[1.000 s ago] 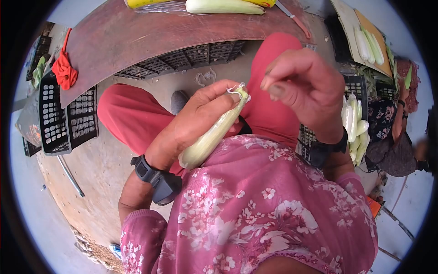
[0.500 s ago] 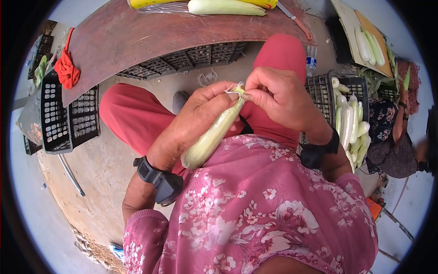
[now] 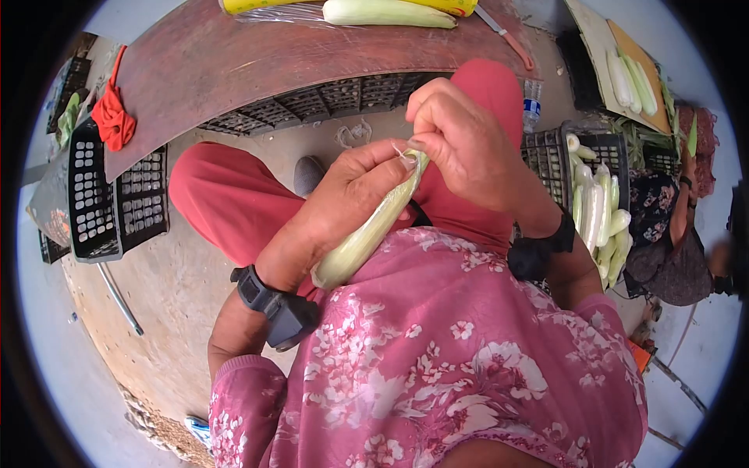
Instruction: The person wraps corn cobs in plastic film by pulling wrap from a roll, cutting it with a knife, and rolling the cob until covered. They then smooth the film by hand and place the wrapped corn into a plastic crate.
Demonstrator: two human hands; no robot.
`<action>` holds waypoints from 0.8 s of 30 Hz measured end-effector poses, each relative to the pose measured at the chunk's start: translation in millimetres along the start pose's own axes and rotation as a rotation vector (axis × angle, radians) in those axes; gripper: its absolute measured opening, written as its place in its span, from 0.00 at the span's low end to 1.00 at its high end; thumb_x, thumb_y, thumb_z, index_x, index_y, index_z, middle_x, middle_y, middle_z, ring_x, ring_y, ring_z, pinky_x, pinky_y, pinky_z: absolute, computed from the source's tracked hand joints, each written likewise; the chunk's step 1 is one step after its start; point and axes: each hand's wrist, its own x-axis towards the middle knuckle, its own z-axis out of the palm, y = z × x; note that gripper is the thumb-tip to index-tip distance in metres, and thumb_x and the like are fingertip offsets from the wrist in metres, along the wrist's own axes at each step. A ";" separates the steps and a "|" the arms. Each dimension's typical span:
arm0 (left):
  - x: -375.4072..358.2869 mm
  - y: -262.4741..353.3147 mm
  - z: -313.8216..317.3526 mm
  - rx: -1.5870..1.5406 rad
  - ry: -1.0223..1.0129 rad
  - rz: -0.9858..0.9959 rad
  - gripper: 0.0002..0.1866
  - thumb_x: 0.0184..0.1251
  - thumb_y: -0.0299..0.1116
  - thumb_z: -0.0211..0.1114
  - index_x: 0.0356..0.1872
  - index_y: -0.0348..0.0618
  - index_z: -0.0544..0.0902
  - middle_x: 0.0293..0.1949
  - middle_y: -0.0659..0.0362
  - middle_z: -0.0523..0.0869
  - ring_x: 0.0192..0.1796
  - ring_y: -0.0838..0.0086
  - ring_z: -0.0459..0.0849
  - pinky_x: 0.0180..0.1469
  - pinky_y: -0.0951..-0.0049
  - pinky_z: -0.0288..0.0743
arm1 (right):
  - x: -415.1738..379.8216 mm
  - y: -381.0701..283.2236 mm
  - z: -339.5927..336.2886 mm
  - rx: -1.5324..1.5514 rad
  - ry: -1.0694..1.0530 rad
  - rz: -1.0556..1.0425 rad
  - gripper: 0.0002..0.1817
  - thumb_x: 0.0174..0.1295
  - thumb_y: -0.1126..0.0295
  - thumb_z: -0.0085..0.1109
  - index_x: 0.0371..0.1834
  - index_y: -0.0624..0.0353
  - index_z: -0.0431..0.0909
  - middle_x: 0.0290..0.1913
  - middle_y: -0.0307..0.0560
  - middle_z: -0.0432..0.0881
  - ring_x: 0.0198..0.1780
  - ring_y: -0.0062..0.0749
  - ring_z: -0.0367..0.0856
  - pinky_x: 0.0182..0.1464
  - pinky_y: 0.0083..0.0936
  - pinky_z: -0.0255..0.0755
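Currently, black crate (image 3: 92, 191): 9 o'clock, beside the worktop's left end.
Red cloth (image 3: 115, 121): 10 o'clock, at that same end.
Worktop (image 3: 234, 70): curved edge, spans 10 to 1 o'clock; bare ear (image 3: 388, 12) near 12, beside yellow roll (image 3: 462, 6) and loose clear film (image 3: 300, 14).
Left hand (image 3: 343, 191): just off centre at 11; fingers curled round wrapped ear, thumb near its top end.
Wrapped ear (image 3: 370, 226): centre, over the lap; slants 7 to 1 o'clock, lower end at the flowered shirt (image 3: 437, 351).
Right hand (image 3: 460, 152): 1–2 o'clock; thumb and forefinger pinched together at the ear's upper tip. Can't tell if film is between them.
Knife (image 3: 511, 43): 1 o'clock, orange handle, on worktop.
Bottle (image 3: 532, 105): 2 o'clock, upright or lying unclear.
Right crate (image 3: 546, 160): 3 o'clock, pale ears (image 3: 605, 199) piled there.
Board (image 3: 657, 62): 2 o'clock, farther out, more ears (image 3: 633, 82) on it.
Another person (image 3: 663, 226): 3 o'clock, far edge, partly visible.
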 end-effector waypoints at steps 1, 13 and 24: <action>-1.1 2.1 -0.1 0.007 0.009 -0.002 0.17 0.74 0.36 0.55 0.58 0.40 0.76 0.37 0.61 0.83 0.33 0.80 0.83 0.37 0.80 0.79 | -1.3 7.3 1.9 0.003 -0.001 0.025 0.07 0.60 0.80 0.58 0.32 0.62 0.68 0.34 0.47 0.76 0.30 0.35 0.75 0.35 0.27 0.70; -3.7 0.3 0.3 -0.028 -0.025 -0.008 0.16 0.75 0.36 0.57 0.57 0.38 0.78 0.38 0.62 0.85 0.33 0.82 0.83 0.36 0.82 0.79 | -3.7 7.8 -13.4 0.396 -0.031 0.446 0.08 0.61 0.71 0.64 0.38 0.60 0.75 0.33 0.45 0.78 0.36 0.30 0.78 0.38 0.26 0.72; 0.5 -3.5 -8.6 -0.199 -0.016 -0.020 0.16 0.74 0.38 0.57 0.52 0.37 0.77 0.37 0.57 0.84 0.33 0.74 0.85 0.36 0.76 0.82 | -4.3 4.5 -4.6 0.158 -0.157 0.015 0.10 0.54 0.81 0.64 0.35 0.60 0.73 0.47 0.47 0.75 0.45 0.36 0.78 0.46 0.28 0.73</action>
